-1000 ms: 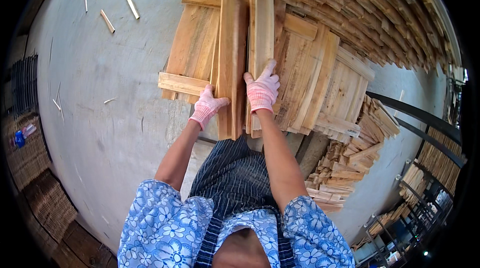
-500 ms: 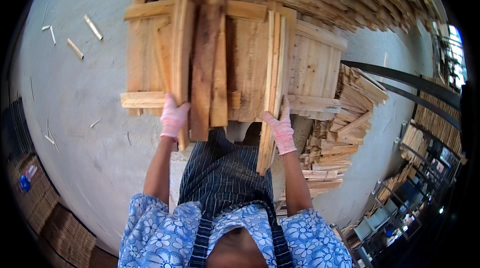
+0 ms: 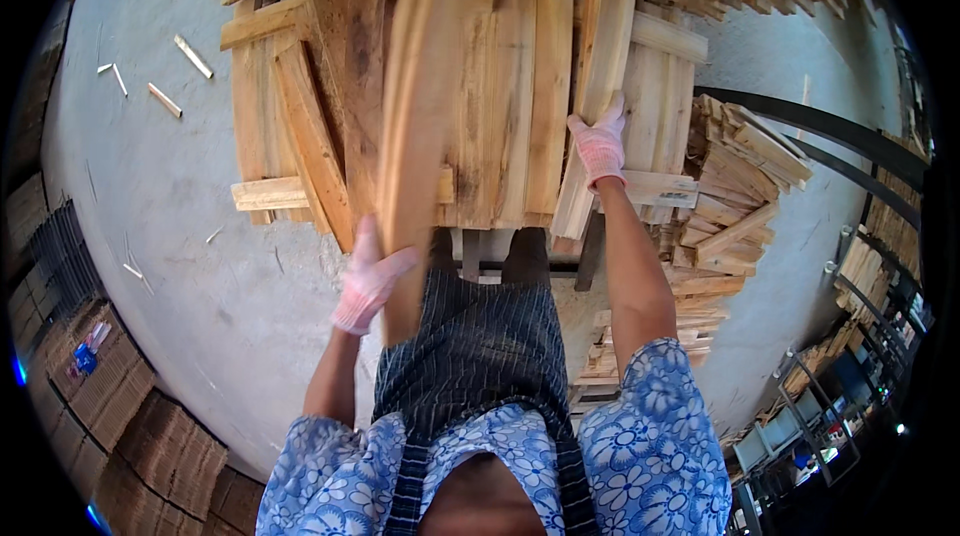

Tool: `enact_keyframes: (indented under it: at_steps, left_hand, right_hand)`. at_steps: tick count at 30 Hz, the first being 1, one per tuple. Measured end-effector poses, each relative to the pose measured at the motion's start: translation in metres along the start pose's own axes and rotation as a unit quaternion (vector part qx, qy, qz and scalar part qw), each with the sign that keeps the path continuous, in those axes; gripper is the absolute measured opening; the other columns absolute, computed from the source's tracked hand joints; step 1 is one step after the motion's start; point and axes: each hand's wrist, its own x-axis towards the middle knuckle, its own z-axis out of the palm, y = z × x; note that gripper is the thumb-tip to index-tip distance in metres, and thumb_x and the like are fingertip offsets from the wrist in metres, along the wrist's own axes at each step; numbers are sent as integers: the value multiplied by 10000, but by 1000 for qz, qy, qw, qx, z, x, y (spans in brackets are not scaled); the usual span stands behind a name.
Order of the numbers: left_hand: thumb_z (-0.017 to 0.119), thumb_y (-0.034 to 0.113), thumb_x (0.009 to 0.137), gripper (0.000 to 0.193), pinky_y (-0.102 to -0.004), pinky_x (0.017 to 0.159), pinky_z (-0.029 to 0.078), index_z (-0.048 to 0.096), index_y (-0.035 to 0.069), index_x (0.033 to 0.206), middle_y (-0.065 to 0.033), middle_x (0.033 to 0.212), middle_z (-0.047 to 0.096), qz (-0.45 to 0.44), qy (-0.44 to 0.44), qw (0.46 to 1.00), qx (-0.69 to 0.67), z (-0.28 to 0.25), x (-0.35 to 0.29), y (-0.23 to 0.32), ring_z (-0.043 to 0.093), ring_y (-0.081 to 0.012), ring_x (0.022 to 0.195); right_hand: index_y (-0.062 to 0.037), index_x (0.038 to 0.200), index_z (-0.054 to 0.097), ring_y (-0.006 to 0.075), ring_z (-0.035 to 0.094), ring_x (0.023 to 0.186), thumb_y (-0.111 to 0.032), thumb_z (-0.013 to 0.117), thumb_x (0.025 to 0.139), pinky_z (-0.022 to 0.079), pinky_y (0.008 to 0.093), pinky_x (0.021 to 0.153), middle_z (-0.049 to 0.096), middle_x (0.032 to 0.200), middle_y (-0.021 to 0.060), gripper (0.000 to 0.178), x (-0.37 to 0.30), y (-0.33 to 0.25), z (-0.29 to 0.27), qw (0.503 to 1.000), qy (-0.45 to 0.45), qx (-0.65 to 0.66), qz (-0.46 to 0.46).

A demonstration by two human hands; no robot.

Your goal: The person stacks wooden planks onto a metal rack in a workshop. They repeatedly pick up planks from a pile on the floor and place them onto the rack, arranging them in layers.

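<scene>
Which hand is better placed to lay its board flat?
Probably the right pink-gloved hand: its long pale wooden board shows sharply over flat wooden boards. The left pink-gloved hand holds a tan wooden plank, motion-blurred.

Left hand close to the striped apron, right hand farther forward; both gloved.
Left hand stands just off the apron's front left corner, gripping, thumb extended; left forearm bare, foreshortened. Right hand lies beyond the apron, rightward, thumb and forefinger spread in a V; right forearm bare, angled inward from a bent elbow.
</scene>
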Motion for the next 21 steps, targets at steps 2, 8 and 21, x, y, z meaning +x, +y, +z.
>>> enact_keyframes:
  at_steps: [2, 8, 21]
  left_hand:
    - [759, 126, 865, 643, -340, 932, 521, 429, 25, 1408, -113, 1205, 608, -29, -47, 995, -88, 32, 17, -3, 584, -197, 1085]
    - [766, 153, 863, 1023, -363, 999, 527, 114, 103, 1650, -162, 1412, 539, -103, -124, 974, -161, 120, 64, -27, 596, -252, 1189]
    - [591, 451, 1041, 930, -379, 1230, 282, 22, 45, 1653, -192, 1664, 253, 31, -206, 978, 34, 119, 44, 0, 250, -279, 1536]
  right_hand:
    - [-102, 1627, 124, 488, 483, 1342, -328, 777, 820, 426, 486, 1121, 400, 1494, 323, 1063, -4, -18, 5, 999, -23, -28, 14]
    - [-66, 1612, 209, 449, 497, 1357, -320, 802, 821, 425, 434, 1137, 438, 1516, 310, 1021, 1, 8, -30, 990, -101, 63, -75]
    - [-67, 1636, 213, 220, 500, 1333, -123, 745, 915, 439, 344, 1106, 472, 1501, 146, 898, -145, -20, -10, 819, -284, 498, 33]
